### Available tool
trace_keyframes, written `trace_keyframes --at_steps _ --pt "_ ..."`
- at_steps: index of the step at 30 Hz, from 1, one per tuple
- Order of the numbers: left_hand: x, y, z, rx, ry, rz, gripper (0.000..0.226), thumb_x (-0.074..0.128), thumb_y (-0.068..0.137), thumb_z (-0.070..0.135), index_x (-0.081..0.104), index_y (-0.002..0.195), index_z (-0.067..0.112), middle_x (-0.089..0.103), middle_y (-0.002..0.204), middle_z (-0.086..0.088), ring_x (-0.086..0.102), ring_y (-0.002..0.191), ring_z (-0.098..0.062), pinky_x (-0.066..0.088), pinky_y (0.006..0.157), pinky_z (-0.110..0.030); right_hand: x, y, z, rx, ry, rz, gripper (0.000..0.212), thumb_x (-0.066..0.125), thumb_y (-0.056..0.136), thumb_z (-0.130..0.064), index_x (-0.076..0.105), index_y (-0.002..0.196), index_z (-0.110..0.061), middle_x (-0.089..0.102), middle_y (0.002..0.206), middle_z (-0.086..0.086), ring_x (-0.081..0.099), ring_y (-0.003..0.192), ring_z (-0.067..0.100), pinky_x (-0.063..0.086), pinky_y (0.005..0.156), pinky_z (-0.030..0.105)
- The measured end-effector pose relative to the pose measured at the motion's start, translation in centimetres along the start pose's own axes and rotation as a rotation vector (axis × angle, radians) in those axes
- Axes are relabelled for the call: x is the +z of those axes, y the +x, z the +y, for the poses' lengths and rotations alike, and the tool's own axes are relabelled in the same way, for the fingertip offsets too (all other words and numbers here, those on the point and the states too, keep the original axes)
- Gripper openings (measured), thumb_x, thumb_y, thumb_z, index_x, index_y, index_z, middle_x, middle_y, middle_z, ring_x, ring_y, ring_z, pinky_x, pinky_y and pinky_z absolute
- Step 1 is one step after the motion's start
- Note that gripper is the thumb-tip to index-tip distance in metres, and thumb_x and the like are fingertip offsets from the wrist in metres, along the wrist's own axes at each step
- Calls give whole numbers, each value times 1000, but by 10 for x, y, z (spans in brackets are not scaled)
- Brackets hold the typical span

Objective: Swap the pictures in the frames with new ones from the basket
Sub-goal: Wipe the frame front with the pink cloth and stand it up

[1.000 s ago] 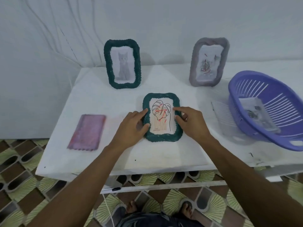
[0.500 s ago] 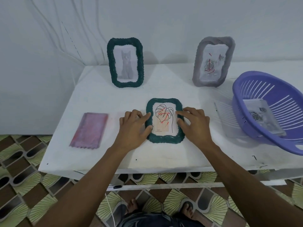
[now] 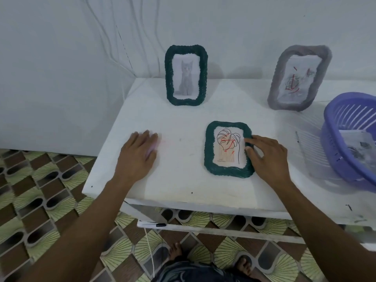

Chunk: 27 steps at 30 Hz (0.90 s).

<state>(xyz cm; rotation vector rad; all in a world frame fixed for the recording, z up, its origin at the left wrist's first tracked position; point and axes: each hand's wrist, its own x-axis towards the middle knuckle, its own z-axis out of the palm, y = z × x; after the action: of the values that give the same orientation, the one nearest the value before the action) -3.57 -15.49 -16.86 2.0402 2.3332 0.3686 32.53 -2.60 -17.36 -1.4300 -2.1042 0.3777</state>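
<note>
The left hand [image 3: 138,153] lies palm down, fingers spread flat, covering a pink item of which only a blurred sliver [image 3: 153,146] shows at its 2 o'clock; what it is cannot be made out. The right hand [image 3: 266,157] rests with loosely spread fingers on the right edge of a dark green frame [image 3: 209,157] lying flat on the white table [image 3: 183,180], gripping nothing. That frame holds a line drawing of a leaf [image 3: 227,146] with red marks. At the flat frame's 11 o'clock stands a second green frame [image 3: 168,78] with a grey cat picture. At 2 o'clock a grey frame [image 3: 276,82] leans upright, its picture smeared and unclear. At 3 o'clock a purple basket [image 3: 333,143], cut off by the picture's edge, holds blurred pictures [image 3: 358,147].
</note>
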Motion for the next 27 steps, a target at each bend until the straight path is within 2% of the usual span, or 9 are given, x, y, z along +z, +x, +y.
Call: trace_keyframes --at_steps 2,5,7,9,11,18,21,24,27 --pt "1 0 0 1 -71 16 53 32 93 28 50 139 11 50 143 -14 44 133 -33 27 117 -45 1 0 1 -3 -1 5 28 61 92 -29 68 119 -21 63 128 3 55 118 24 32 105 45" --pt "3 -2 7 5 -188 102 51 30 94 26 53 137 12 51 143 -8 43 136 -26 22 119 -34 1 0 1 -1 8 6 28 61 92 -29 68 118 -22 63 127 2 55 118 24 33 105 44" --pt "0 -1 25 6 -360 152 47 34 96 23 51 138 13 48 144 -1 40 137 -16 19 119 -28 1 -1 1 -15 22 13 27 62 92 -27 68 117 -22 64 126 2 56 117 24 35 104 47" --pt "-5 8 53 12 -550 186 43 41 98 13 47 140 13 44 143 3 36 136 -8 19 119 -27 1 -2 1 -34 35 24 26 63 91 -26 69 116 -23 65 124 2 57 115 24 39 101 50" --pt "-7 24 85 61 -620 180 43 43 98 9 46 141 13 43 145 4 33 137 -7 19 119 -27 1 -2 0 -34 35 27 26 64 90 -25 69 116 -22 65 124 1 58 114 23 39 99 49" --pt "30 87 157 413 -234 -102 50 32 96 32 53 137 13 51 143 -11 40 137 -26 21 120 -36 1 -1 0 -30 12 26 26 62 89 -27 69 114 -27 65 123 -4 57 112 19 40 97 45" --pt "37 90 154 499 -109 -95 48 36 96 31 53 136 12 52 140 -13 41 135 -31 23 118 -43 2 -1 1 -25 -13 39 25 62 88 -27 70 111 -27 66 120 -5 57 111 19 37 95 40" --pt "31 75 151 590 -127 -28 42 43 97 24 55 134 8 55 136 -13 43 129 -30 17 119 -34 3 -1 -1 -8 -15 40 23 62 87 -26 71 108 -28 66 120 -6 56 111 18 33 94 38" --pt "27 47 149 682 -168 -41 41 39 101 23 53 137 12 53 140 -7 40 136 -24 20 119 -40 3 0 -1 -3 -4 48 22 62 87 -24 72 106 -29 66 120 -5 55 113 18 31 95 38"
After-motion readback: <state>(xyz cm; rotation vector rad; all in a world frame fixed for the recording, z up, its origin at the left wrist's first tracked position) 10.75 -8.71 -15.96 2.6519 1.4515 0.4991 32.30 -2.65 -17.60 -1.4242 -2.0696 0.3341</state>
